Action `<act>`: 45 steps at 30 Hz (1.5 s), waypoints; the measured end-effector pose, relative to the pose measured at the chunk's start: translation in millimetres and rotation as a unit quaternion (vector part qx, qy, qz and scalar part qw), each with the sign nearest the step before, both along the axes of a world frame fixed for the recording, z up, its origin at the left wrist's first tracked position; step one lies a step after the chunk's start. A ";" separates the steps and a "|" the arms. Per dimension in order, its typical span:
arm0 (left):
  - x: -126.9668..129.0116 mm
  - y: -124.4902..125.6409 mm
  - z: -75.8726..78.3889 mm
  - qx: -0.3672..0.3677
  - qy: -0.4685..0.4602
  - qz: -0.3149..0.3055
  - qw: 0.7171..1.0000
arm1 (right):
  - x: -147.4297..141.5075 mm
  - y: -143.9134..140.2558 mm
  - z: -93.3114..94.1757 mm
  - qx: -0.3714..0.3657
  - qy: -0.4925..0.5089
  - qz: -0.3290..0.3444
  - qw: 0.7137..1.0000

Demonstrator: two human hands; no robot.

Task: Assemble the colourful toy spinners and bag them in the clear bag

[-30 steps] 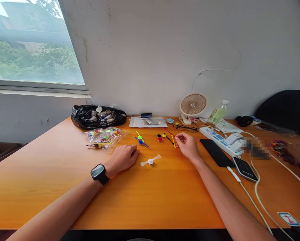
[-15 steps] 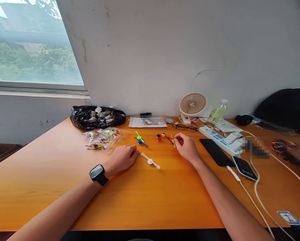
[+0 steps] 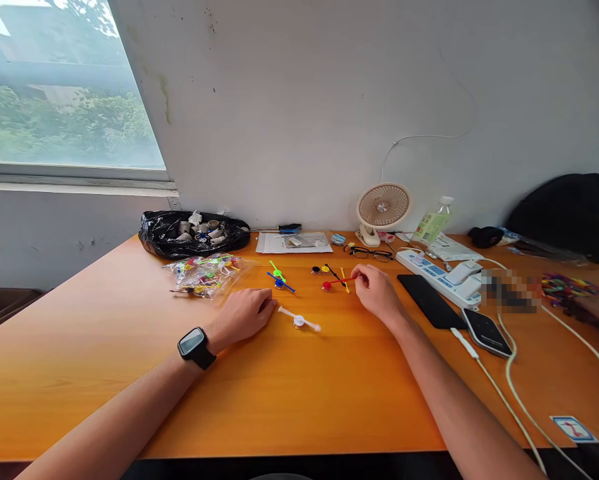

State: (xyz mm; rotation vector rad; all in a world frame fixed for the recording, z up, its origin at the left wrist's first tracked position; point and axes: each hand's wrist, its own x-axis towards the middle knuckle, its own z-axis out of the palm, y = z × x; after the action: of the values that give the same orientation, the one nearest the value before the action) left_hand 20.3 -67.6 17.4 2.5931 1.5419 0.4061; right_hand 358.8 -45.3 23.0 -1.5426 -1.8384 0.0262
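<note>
Since the earlier frame the right hand [image 3: 377, 291] has drawn the red spinner piece [image 3: 335, 283] out of the small cluster, so it now lies slanted with its round hub at the 9 o'clock end; the white propeller piece [image 3: 299, 319] has hardly shifted. That hand pinches the thin end of the red stick between fingertips, the other fingers curled.

At 11 o'clock from the hands, against the wall, a black plastic bag [image 3: 165, 241] lies open, holding short grey-white cylinders and crumpled scraps. Just in front of it a clear plastic bag [image 3: 205, 274] is packed with many small coloured sticks and discs: yellow, green, red, blue. At 12 o'clock a flat transparent sleeve [image 3: 294, 242] lies on white paper; what is inside is too small to tell.

The red piece is a slim red rod ending in a flat round disc, resting on the orange table [image 3: 299, 400], just beside a yellow stick [image 3: 345, 281] and a black stick [image 3: 334, 273]. At 10 o'clock from it lie a green and blue spinner [image 3: 279, 277].

The left hand [image 3: 244, 312], with a black watch [image 3: 194, 345] on the wrist, rests knuckles-up in a loose fist on the table, its fingertips just beside the white piece's near blade; it grips nothing that can be seen.
</note>
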 end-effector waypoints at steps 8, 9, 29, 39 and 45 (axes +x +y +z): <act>0.9 -1.4 2.2 -0.004 0.004 0.005 1.000 | -7.2 -6.4 6.5 -0.085 0.039 0.035 0.995; 0.9 -1.5 2.3 -0.006 0.005 0.006 1.000 | -9.2 -7.3 7.0 -0.099 0.049 0.047 0.993; 11.7 -19.4 15.4 0.036 -0.187 -0.115 0.975 | -49.1 -24.2 -4.1 -0.144 0.071 0.192 0.968; 8.6 -15.1 6.6 0.012 -0.101 -0.075 0.992 | -50.8 -23.4 -5.4 -0.122 0.079 0.189 0.971; 10.3 -18.6 8.9 -0.008 -0.129 -0.091 0.987 | -54.2 -28.4 -1.6 -0.156 0.093 0.202 0.962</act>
State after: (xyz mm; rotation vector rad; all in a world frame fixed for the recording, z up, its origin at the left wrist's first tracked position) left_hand 30.5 -86.2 26.3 2.5200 1.2092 0.6751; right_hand 304.6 -73.8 21.5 -1.2822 -2.0320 0.6565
